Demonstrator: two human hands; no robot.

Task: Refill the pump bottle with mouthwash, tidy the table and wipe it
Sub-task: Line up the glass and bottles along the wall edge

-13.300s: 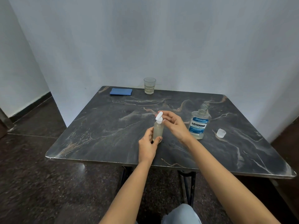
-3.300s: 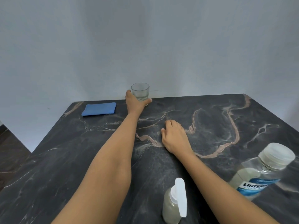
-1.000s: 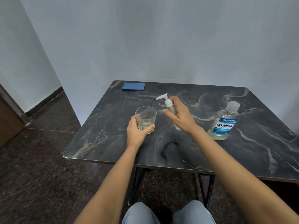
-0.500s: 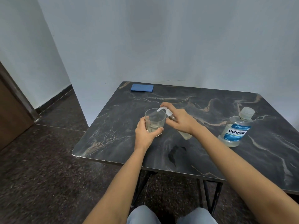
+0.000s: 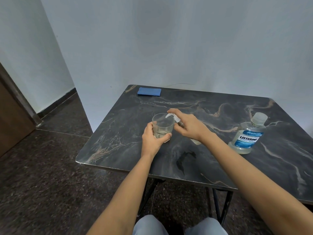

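Observation:
My left hand [image 5: 153, 140] grips a clear drinking glass [image 5: 163, 125] with a little pale liquid at its bottom, held just above the dark marble table [image 5: 220, 163]. My right hand [image 5: 189, 126] holds the small pump bottle [image 5: 176, 119], tilted, with its white nozzle over the glass rim and a finger on the pump head. Most of the bottle's body is hidden behind my right hand; its base shows below the wrist. The capped Listerine mouthwash bottle [image 5: 248, 135] stands upright to the right.
A folded blue cloth [image 5: 149, 91] lies at the table's far left corner. A dark wet patch [image 5: 185, 158] marks the table near the front edge. White walls stand behind and to the left, with a brown door [image 5: 10, 116] at far left.
The pump bottle has come closer to the glass, and its nozzle now sits over the rim. The camera view has shifted left, so the table sits further right in frame.

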